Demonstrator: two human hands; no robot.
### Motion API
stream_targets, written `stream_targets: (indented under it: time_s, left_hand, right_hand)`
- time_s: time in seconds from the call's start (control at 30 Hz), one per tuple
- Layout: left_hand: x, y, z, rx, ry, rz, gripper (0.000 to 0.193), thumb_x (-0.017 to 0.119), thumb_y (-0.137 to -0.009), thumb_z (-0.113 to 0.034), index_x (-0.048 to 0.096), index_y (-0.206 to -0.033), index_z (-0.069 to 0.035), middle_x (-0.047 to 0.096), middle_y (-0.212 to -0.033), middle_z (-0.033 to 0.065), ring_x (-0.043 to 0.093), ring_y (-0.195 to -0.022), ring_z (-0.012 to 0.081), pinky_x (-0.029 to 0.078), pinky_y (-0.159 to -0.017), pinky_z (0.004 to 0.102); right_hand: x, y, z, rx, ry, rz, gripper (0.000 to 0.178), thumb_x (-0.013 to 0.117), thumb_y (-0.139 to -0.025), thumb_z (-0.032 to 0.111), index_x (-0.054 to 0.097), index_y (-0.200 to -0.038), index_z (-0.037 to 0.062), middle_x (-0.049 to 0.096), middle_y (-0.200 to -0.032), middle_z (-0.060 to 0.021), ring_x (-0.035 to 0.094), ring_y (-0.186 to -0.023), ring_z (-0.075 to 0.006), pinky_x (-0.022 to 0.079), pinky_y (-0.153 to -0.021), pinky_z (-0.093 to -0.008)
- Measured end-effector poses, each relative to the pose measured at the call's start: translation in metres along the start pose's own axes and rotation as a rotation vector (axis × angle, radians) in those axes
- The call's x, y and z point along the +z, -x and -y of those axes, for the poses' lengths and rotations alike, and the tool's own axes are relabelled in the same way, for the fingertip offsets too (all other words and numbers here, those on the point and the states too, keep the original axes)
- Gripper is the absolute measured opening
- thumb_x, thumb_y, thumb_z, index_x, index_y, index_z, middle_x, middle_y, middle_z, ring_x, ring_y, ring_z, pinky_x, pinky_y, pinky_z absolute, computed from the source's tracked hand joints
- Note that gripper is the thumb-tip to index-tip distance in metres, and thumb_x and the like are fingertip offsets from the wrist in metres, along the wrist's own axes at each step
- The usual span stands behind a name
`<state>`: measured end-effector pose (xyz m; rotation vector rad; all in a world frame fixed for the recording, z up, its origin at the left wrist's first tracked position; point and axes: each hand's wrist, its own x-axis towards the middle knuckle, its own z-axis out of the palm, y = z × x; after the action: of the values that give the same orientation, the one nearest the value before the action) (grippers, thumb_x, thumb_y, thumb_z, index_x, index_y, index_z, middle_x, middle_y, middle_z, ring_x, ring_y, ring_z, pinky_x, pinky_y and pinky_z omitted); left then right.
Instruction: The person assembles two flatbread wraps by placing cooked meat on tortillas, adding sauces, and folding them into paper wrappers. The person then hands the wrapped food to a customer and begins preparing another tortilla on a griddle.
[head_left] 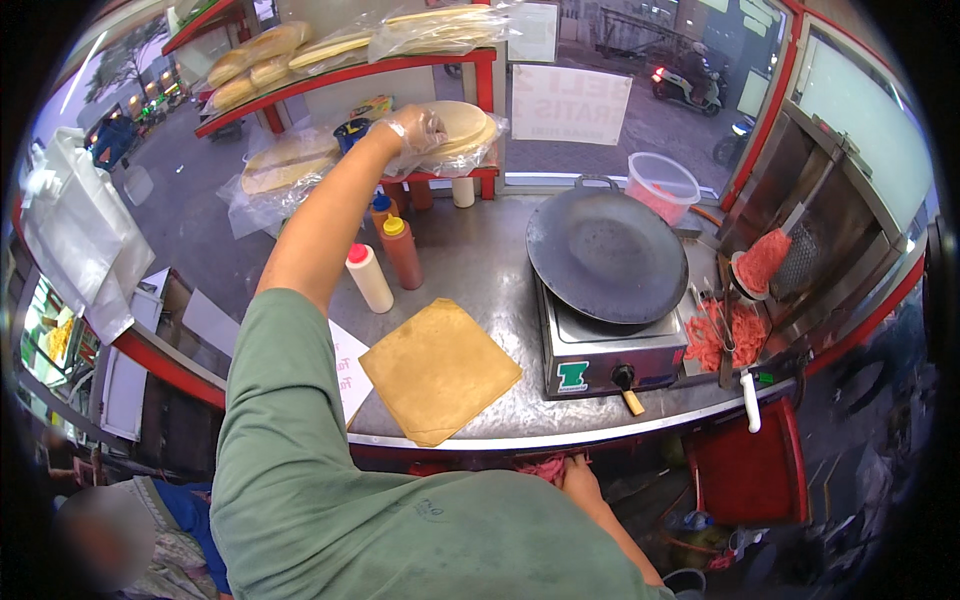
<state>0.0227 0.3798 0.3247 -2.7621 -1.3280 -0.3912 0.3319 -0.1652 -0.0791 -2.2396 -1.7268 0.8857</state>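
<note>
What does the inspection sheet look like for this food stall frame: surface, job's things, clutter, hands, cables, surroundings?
Surface: steel counter, with a stack of brown paper sheets near the front edge.
Job's things: stack of round flatbreads in a clear bag on a red shelf; domed black griddle on a burner box, bare.
Clutter: sauce bottles; pink tub; shaved meat with a white-handled knife.
Hands: left hand, in a clear glove, rests on the flatbreads, grip unclear; right hand low at the counter's front edge, grip unclear.
Cables: nothing seen.
Surroundings: more bagged breads on the shelves; street with parked scooters beyond; another person at lower left.
</note>
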Motion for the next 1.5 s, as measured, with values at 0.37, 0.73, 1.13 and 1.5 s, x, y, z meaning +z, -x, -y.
stream_targets:
  time_s: [0.37,0.73,1.13,1.5]
  left_hand:
    - [-0.009,0.019,-0.025,0.084,-0.089,0.044,0.037,0.057,-0.101,-0.032,0.073,-0.122,-0.006,0.074,-0.112,0.0223,0.072,-0.102,0.0390,0.055,-0.096,0.0459]
    - [0.002,-0.010,-0.004,0.071,-0.156,0.053,0.040,0.068,-0.096,-0.037,0.075,-0.123,-0.009,0.074,-0.117,0.0227,0.072,-0.106,0.0391,0.055,-0.096,0.0442]
    - [0.001,-0.023,-0.054,0.039,-0.430,0.122,0.027,0.066,-0.087,-0.023,0.079,-0.101,-0.005,0.074,-0.107,0.0261,0.073,-0.100,0.0406,0.058,-0.090,0.0464]
    - [0.010,-0.039,-0.020,-0.065,-0.291,0.024,0.037,0.060,-0.090,-0.031,0.078,-0.100,-0.001,0.072,-0.108,0.0281,0.071,-0.101,0.0452,0.057,-0.092,0.0478]
  right_hand:
    - [-0.002,0.008,-0.015,0.044,-0.212,-0.255,0.042,0.072,-0.089,0.026,0.069,-0.123,0.0000,0.059,-0.134,-0.0284,0.061,-0.119,-0.0454,0.052,-0.102,-0.0486]
    - [-0.129,0.009,0.050,-0.061,-0.533,-0.641,0.027,0.074,-0.093,0.018,0.067,-0.114,0.0017,0.070,-0.094,-0.0171,0.070,-0.081,-0.0350,0.054,-0.073,-0.0444]
    - [-0.200,-0.046,0.066,-0.144,0.352,-0.521,0.013,0.062,-0.094,0.012,0.060,-0.102,0.0022,0.067,-0.093,-0.0224,0.071,-0.088,-0.0420,0.057,-0.075,-0.0524]
    - [-0.215,-0.048,0.064,-0.396,0.689,-0.436,0.016,0.060,-0.090,0.010,0.059,-0.105,0.0034,0.066,-0.091,-0.0144,0.072,-0.084,-0.0310,0.060,-0.070,-0.0425]
